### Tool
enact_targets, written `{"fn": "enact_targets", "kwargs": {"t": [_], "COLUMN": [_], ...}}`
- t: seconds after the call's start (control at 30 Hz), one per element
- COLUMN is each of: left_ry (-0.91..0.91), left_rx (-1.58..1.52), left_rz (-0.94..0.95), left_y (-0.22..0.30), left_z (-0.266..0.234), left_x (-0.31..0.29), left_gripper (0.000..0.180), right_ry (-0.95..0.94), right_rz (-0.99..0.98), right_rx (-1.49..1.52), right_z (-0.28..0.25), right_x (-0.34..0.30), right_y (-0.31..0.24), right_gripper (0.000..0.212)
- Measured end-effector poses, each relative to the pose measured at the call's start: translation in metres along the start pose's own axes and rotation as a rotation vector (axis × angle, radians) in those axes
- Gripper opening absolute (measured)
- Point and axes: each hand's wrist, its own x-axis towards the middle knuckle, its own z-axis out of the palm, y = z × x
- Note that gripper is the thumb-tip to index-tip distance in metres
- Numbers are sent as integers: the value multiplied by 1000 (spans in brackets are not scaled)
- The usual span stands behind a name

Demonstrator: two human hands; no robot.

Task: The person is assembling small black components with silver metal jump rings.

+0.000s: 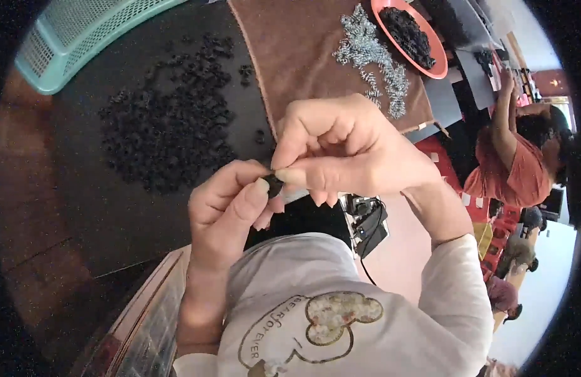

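A small black part (273, 185) is pinched between the thumb and fingers of my left hand (224, 196). My right hand (353, 147) meets it from the right, thumb and forefinger pressed together just above the part. Whatever those fingertips grip is too small to make out. Left of my hands, many small black parts (171, 119) lie in a loose heap on the dark tabletop (143, 223). Beyond my right hand, a pile of small silvery metal springs (366, 47) rests on a brown cloth (297, 56).
An orange-red oval tray (439, 66) holding a black mass (407, 38) stands at the far right of the cloth. At the far left is a green plastic basket (48, 66). A black device with cables (369, 226) sits below my right hand. People work at the right, one in an orange-red shirt (510, 173).
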Motion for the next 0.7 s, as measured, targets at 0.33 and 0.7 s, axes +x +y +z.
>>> {"fn": "enact_targets", "kwargs": {"t": [0.33,0.7], "left_ry": [10,74], "left_rx": [32,254], "left_rz": [-62,-92], "left_y": [1,17], "left_z": [1,13], "left_x": [-1,-11], "left_gripper": [24,16], "right_ry": [-42,-1], "right_rz": [57,-74], "right_rx": [78,-52], "right_z": [-3,3], "right_x": [-2,-9], "right_y": [2,12], "right_gripper": [3,5]}}
